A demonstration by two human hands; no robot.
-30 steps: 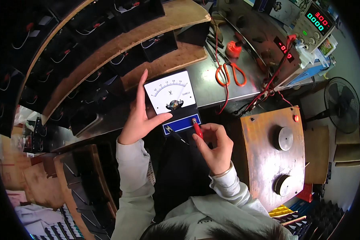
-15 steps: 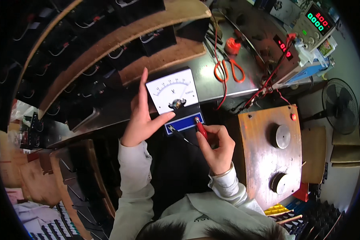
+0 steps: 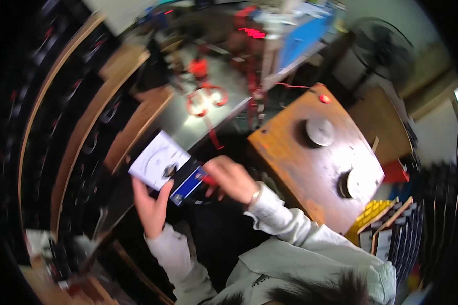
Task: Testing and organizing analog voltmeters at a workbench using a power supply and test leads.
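Note:
A white-faced analog meter (image 3: 155, 156) with a curved scale, a black lower section and a blue terminal strip (image 3: 189, 185) tilts in front of me. My left hand (image 3: 150, 207) holds it along its lower left side, thumb on the front by the black part and fingers behind. At the right end of the strip, my right hand (image 3: 230, 177) is closed around a red alligator clip (image 3: 207, 180), partly hidden by the fingers. The hand is slightly blurred. On the strip's left end sits a small metal clip (image 3: 177, 198).
Shelves of black units (image 3: 94, 134) rise on the left. Orange-handled scissors (image 3: 207, 99) lie on the metal bench (image 3: 188, 124). A wooden board (image 3: 310, 168) with two round metal knobs and a red light stands to the right. Behind it is a black fan (image 3: 381, 48).
The whole view has swung to the right and blurred, so the bench and shelves sit further left. The meter now leans more to the left, both hands still at it.

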